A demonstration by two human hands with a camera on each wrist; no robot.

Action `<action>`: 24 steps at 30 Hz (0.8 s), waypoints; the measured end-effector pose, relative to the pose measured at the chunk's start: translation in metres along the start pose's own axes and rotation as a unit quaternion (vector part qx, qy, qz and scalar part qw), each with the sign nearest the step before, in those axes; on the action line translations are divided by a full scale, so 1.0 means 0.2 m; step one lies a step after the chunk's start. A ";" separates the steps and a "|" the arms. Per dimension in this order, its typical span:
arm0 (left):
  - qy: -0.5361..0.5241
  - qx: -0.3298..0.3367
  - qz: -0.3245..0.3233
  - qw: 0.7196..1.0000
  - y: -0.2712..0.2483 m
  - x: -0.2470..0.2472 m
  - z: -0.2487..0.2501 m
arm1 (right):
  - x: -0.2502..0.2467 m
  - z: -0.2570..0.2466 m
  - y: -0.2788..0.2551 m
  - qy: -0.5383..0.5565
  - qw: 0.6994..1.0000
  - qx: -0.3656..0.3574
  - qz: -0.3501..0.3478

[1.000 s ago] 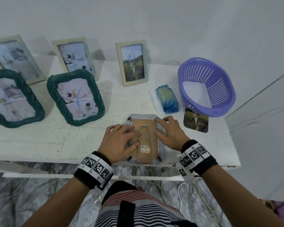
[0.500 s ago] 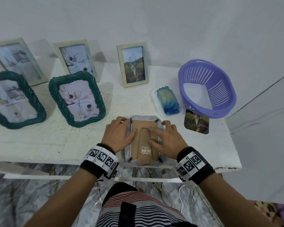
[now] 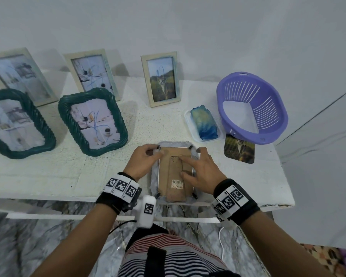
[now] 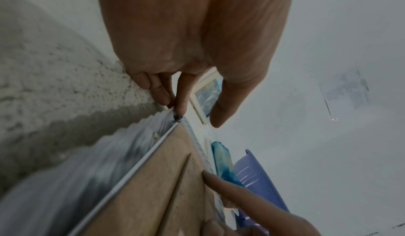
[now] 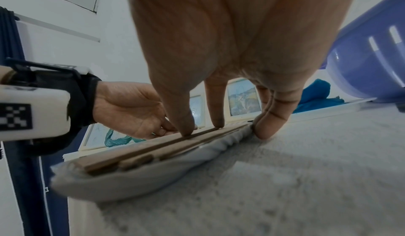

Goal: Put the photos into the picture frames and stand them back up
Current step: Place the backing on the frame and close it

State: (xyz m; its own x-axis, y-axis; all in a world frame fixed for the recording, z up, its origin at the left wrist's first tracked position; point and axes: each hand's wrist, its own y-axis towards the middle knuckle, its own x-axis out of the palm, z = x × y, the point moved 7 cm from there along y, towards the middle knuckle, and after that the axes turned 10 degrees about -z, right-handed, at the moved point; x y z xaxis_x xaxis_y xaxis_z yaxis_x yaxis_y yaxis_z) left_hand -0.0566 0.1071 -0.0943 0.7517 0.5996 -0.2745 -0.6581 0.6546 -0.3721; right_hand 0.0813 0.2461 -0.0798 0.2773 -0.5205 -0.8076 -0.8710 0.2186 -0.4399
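Where it lay flat before, left hand (image 3: 143, 160) now pinches frame (image 3: 175, 172) corner clip (image 4: 177, 117) (top-left), right hand (image 3: 200, 169) fingers (image 5: 215, 111) spread, pressing backing.

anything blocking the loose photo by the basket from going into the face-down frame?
Yes. The face-down frame has its cardboard backing on, with black corner clips showing. The right hand presses flat on the backing; the left hand fingers the far left clip. The loose photo lies untouched beside the purple basket.

Green twisted frames (image 3: 92, 121), purple basket (image 3: 252, 106), brown frame backing (image 3: 175, 172).
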 end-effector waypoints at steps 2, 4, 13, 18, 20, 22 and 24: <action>-0.029 -0.009 0.001 1.000 0.01 0.00 -0.01 | 0.00 0.00 0.00 0.000 1.000 -0.002 -0.001; -0.036 -0.013 0.005 0.999 0.02 0.01 -0.02 | 0.00 0.00 0.00 -0.001 1.000 -0.002 -0.004; -0.022 0.010 0.005 1.000 0.01 0.03 -0.01 | 0.00 0.01 0.01 0.004 1.000 -0.010 0.001; 0.067 0.031 0.024 0.997 -0.01 0.02 -0.02 | -0.01 0.00 0.00 -0.003 1.000 -0.020 0.011; 0.099 0.032 0.050 0.993 -0.05 0.02 -0.02 | -0.01 -0.01 -0.01 -0.034 0.999 -0.014 0.022; 0.084 0.022 0.064 0.994 -0.09 0.01 -0.02 | -0.01 -0.03 -0.03 -0.085 0.995 -0.011 0.059; 0.019 -0.003 0.060 0.998 -0.12 0.01 -0.04 | -0.01 -0.08 -0.04 -0.100 0.990 -0.031 0.096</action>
State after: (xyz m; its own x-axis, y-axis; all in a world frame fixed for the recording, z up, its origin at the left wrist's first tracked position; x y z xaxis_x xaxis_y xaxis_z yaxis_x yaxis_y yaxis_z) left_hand -0.0387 0.0883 -0.0932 0.6679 0.6564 -0.3506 -0.7439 0.5753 -0.3400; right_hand 0.0812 0.2319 -0.0670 0.1737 -0.2984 -0.9385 -0.9372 0.2426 -0.2506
